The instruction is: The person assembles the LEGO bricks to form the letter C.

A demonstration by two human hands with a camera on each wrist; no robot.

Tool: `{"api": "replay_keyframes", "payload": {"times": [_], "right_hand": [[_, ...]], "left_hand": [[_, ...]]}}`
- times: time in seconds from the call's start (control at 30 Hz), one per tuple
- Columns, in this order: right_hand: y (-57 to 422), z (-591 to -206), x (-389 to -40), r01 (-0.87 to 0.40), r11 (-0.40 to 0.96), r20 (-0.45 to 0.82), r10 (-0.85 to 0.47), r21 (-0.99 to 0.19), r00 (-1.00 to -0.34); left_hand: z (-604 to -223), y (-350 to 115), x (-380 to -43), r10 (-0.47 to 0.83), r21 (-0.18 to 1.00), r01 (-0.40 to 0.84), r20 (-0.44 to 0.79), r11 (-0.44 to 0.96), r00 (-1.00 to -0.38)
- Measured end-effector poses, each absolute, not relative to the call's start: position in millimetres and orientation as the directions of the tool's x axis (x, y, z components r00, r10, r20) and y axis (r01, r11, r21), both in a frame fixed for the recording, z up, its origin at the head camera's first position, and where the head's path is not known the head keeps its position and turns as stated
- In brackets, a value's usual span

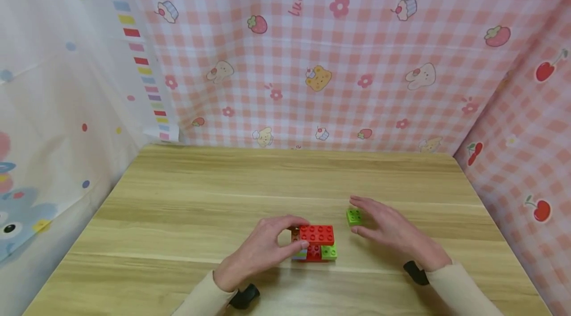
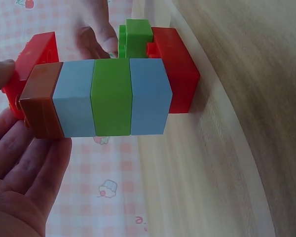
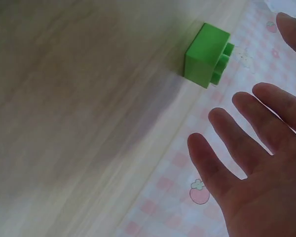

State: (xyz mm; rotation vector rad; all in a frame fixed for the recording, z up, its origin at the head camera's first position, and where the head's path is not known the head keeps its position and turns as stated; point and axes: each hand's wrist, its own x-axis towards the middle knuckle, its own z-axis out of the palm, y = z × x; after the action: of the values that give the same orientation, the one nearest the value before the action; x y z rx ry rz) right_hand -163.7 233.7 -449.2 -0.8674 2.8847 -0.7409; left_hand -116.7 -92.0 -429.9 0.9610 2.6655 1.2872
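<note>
My left hand (image 1: 263, 244) is at a toy brick build, thumb and fingers on either side of its top red brick (image 1: 317, 234). The left wrist view shows the build's column from the side: a brown brick (image 2: 40, 106), a light blue brick (image 2: 76, 101), a green brick (image 2: 112, 98) and another blue brick (image 2: 150, 98). The column joins a red base brick (image 2: 180, 74), which also bears a small green brick (image 2: 138, 38). Over to the right, my right hand (image 1: 385, 224) is spread around a loose green brick (image 1: 354, 215), with a gap between its fingers and the brick in the right wrist view.
The build and the loose brick rest on a wood-grain table (image 1: 178, 197). A pink checked cloth (image 1: 285, 108) hangs along the table's back edge. White dotted cloth (image 1: 58, 98) hangs at the left, and checked cloth with cherries (image 1: 526, 167) at the right.
</note>
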Motion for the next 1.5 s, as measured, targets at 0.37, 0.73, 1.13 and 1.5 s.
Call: {"api": "replay_keyframes", "payload": {"times": [0.37, 0.73, 1.13, 1.5], "right_hand": [[236, -456, -175, -0.482, 0.743, 0.03, -0.531, -0.464, -0.847], [235, -459, -179, -0.442, 0.778, -0.021, -0.503, -0.445, -0.864], [233, -460, -176, -0.477, 0.781, 0.03, -0.509, -0.402, -0.86], [227, -452, -163, -0.523, 0.748, 0.121, -0.524, -0.408, -0.843]], "left_hand": [[-434, -91, -117, 0.533, 0.741, 0.51, 0.243, 0.437, -0.81], [-435, -90, -116, 0.532, 0.736, 0.525, 0.266, 0.426, -0.804], [-435, -89, -116, 0.53, 0.741, 0.535, 0.285, 0.407, -0.799], [-437, -91, -116, 0.529, 0.741, 0.535, 0.287, 0.405, -0.798]]}}
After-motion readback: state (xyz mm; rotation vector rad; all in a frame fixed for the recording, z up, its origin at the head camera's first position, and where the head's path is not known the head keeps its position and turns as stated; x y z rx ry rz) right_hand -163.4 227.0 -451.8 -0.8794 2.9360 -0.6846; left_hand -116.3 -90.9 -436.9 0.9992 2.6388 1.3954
